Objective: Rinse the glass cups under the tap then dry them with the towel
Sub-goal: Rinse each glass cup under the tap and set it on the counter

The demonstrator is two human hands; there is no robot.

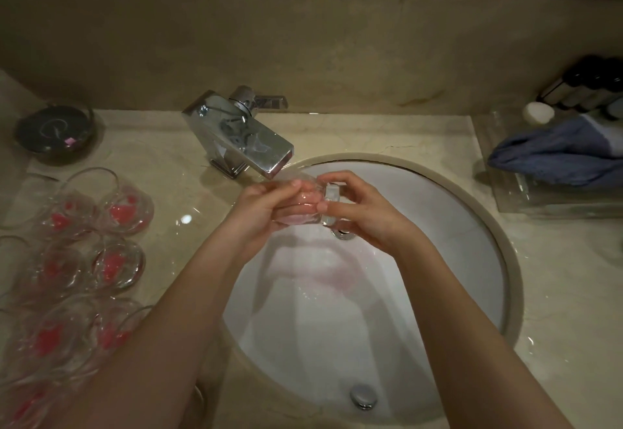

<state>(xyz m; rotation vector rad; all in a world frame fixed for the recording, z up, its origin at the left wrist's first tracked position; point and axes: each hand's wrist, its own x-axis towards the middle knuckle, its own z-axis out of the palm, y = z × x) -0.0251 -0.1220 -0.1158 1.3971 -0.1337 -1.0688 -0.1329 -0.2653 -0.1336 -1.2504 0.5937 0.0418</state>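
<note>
We hold one glass cup [305, 201] over the back of the sink [472, 212], just under the spout of the tap [242, 138]. The cup lies tilted on its side, with a pink tint showing through the glass. Our left hand [266, 207] curls around its body, fingers wrapped over the top and thumb beneath. Our right hand [362, 211] pinches the handle side of the cup between thumb and fingers. We cannot tell whether water is running from the spout, though the basin looks wet.

More glass cups [111, 209] with red marks inside stand crowded along the left edge of the counter [371, 132], well apart from the one we hold. A dark round dish [55, 133] sits at the back left corner. At the right edge a blue towel [559, 155] lies bunched on a clear tray [539, 201], with a small white pot [538, 113] and dark bottles [586, 88] behind it.
</note>
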